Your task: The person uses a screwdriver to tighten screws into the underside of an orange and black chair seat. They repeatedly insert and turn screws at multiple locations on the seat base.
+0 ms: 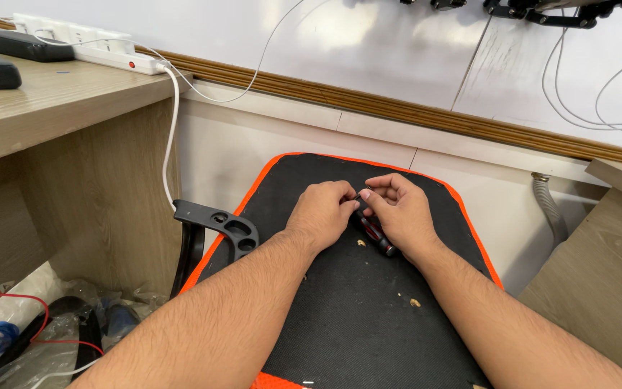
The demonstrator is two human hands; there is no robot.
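I see bright, even light from above; glare whitens the wall (368,36) beyond my hands, soft shadows beneath them, edges slightly bowed.

One head-worn view, steeply downward and close over the black chair seat (368,317), toward the wall.

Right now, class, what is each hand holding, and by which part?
The right hand grips a dark, red-marked screwdriver near its tip end; its handle lies free on the chair seat. The left hand pinches something small at the tip, too hidden to identify.
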